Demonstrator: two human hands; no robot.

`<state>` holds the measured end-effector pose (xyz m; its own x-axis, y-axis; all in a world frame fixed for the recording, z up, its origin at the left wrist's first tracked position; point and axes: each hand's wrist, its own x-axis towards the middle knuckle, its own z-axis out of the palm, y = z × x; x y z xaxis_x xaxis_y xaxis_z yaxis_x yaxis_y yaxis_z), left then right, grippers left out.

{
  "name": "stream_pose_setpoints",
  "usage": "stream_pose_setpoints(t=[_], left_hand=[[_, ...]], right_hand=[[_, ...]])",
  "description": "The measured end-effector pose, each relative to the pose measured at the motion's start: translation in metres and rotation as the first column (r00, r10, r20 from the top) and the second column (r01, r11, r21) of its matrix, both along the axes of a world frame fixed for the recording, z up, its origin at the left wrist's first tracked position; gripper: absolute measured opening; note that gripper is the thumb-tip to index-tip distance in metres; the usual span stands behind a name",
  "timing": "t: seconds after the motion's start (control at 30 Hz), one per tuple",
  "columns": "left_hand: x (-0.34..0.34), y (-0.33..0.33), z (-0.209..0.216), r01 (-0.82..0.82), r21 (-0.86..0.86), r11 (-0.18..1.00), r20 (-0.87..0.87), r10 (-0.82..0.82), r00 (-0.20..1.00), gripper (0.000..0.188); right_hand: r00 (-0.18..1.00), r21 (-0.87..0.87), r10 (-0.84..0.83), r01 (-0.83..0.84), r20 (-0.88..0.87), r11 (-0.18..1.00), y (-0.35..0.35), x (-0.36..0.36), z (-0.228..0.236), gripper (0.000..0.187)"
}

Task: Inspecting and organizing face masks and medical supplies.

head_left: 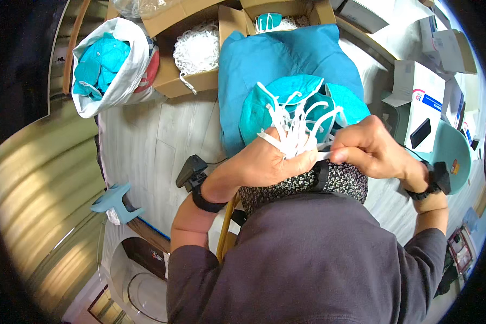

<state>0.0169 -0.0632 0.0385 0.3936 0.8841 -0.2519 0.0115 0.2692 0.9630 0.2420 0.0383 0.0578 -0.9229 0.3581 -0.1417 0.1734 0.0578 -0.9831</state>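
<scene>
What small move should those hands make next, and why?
Perhaps the right hand should gently pull the white strap it pinches, while the left hand holds firm: that hand grips a bunch of white straps above the teal cup-shaped pieces, which could steady the pull.

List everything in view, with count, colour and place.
Masks, by their look: several, teal, centre; more in sack and right carton
Held straps: several, white, both hands' grip
Sack: one, white and red, upper left
Cartons: two, brown, top centre
Strap pile: one, white, left carton
Cloth: one, blue, behind masks
Boxes: several, mostly white, right
Phone-like slab: one, black, right
Stool: one, blue, left
Patterned fabric: one, black-and-white, below hands
Lower-left clutter: unclear
Shirt: one, dark, bottom
Wristbands: two, black, wrists
Left hand, right hand: one each, bare, centre
</scene>
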Motion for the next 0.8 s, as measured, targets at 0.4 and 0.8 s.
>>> stream_pose_setpoints(t=[0.4, 0.8], left_hand=[[-0.05, -0.014, 0.04, 0.06, -0.38, 0.923, 0.088, -0.028, 0.996, 0.011], [-0.019, 0.002, -0.003, 0.18, -0.463, 0.868, 0.381, 0.012, 0.924, 0.016]], right_hand=[[0.988, 0.279, 0.149, -0.136, -0.026, 0.951, 0.033, 0.039, 0.027, 0.022], [0.922, -0.206, -0.167, 0.099, -0.349, 0.974, 0.01, -0.025, -0.018, 0.033]])
